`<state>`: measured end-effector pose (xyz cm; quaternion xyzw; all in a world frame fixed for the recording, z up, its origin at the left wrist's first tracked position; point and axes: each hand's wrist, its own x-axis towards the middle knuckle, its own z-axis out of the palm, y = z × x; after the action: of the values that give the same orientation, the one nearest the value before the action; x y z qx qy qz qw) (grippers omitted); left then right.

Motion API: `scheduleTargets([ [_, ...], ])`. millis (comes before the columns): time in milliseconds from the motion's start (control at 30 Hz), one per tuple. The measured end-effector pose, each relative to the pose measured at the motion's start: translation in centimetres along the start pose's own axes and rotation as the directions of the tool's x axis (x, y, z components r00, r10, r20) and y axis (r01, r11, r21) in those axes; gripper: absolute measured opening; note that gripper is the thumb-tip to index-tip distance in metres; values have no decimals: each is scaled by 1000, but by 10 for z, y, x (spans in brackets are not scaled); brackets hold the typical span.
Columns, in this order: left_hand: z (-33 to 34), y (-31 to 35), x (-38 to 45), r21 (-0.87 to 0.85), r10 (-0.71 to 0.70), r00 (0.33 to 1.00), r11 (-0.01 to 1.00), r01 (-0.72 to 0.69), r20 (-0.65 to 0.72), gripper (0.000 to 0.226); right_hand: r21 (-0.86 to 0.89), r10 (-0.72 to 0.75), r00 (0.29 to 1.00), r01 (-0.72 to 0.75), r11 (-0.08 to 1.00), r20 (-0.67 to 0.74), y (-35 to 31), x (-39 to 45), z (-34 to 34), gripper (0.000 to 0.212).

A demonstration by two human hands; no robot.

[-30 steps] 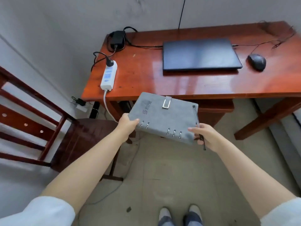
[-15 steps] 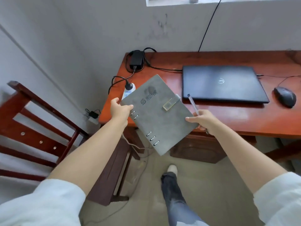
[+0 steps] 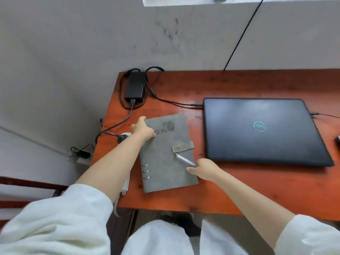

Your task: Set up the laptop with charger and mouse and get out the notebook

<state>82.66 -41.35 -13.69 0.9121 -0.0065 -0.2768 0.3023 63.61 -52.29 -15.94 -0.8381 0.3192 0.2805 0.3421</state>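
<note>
The person wears a loose white top. Its wide sleeves end above the elbow, one at the lower left of the frame, the other at the lower right; both forearms below them are uncovered. The left hand and right hand are bare. The white fabric of the front hem fills the bottom centre of the frame.

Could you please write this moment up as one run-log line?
step: setting notebook on desk | left hand: notebook's far corner | right hand: holding pen | laptop: closed, charger plugged in
</note>
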Motion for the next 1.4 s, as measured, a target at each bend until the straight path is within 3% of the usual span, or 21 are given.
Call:
scheduleTargets([
  [133,6,3,26,191,3,999,982,-13,53,69,-15,-4,1000,4,1000,16,-6,11,-6,45],
  [233,12,-1,27,229,70,991,969,-94,112,61,143,53,991,-35,989,-125,-2,13,-17,40],
  [300,20,-15,17,250,146,981,952,-175,129,68,155,113,969,-79,985,-222,-3,10,-17,37],
  [367,31,-36,4,298,203,975,929,-221,90,82,115,179,946,-153,982,-269,-9,7,-7,34],
  [467,45,-61,-11,349,241,970,910,-224,-5,87,101,259,911,-239,966,-320,-23,12,10,7],
  [533,47,-66,-11,318,259,966,917,-242,-10,87,67,281,906,-274,959,-316,-27,16,16,16],
  [700,39,-66,4,294,327,942,896,-333,72,83,-67,230,921,-263,962,-313,-22,14,21,21],
  [1000,24,-63,20,329,425,881,818,-472,210,79,-54,215,919,-246,968,-329,-18,7,19,21],
  [1200,19,-53,29,346,452,848,776,-527,277,77,-132,136,896,-210,969,-424,-16,-6,-5,27],
  [1300,19,-50,29,428,454,850,734,-527,267,75,1,66,843,-78,997,-534,-18,-21,-37,24],
  [1367,22,-50,24,525,497,835,658,-540,236,69,137,-8,734,137,981,-679,-18,-34,-64,20],
  [1400,27,-50,22,548,528,818,626,-555,227,66,223,-54,652,335,915,-756,-21,-49,-88,19],
])
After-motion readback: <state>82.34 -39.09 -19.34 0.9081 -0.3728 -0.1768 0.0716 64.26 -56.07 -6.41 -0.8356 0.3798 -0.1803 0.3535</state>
